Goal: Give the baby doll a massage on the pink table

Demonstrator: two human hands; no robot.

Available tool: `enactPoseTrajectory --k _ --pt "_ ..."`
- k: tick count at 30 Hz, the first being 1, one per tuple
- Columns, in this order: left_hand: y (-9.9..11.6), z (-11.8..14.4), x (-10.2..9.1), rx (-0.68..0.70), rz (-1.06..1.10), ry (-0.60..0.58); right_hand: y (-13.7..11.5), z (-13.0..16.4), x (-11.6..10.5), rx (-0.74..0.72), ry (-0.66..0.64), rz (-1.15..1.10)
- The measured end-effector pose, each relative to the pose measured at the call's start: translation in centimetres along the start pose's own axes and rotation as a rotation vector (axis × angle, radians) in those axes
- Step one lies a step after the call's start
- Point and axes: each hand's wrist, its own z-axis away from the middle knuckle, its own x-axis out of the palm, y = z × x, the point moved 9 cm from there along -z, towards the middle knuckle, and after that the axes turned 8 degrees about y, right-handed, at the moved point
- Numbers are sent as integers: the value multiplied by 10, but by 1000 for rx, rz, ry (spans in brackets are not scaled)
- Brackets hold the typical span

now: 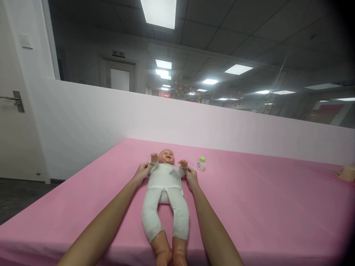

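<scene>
A baby doll [165, 177] with a white cloth body lies on its back on the pink-covered table [235, 207], its head toward the wall and its feet toward me. My left hand [143, 173] is closed around the doll's arm on the left side, just below its small plastic hand. On the other side, my right hand [192, 177] grips the doll's other arm near the wrist. Both doll hands point upward. A small bottle [201, 164] with a green cap stands upright just beyond my right hand, apart from it.
Behind the table runs a low white wall [177, 122] with a large glass window [222, 55] above it. At the left is a door [16, 140] with a metal handle. A pale yellowish object [346, 173] sits at the table's far right edge.
</scene>
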Motion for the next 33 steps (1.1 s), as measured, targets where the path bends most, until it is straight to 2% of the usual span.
enactPoseTrajectory --k 4,11,19,25,33 --pt "-7 -2 -2 -45 -9 15 6 -2 -3 40 31 0" --pt "12 6 4 46 33 -38 -4 3 -1 -20 -8 -78" --pt "-4 -1 -5 -34 -24 42 1 0 -8 19 89 -21" --pt "4 0 1 3 111 -25 -7 2 -4 -44 41 -77" --pt "8 1 -8 3 93 66 4 -4 -8 31 69 -58"
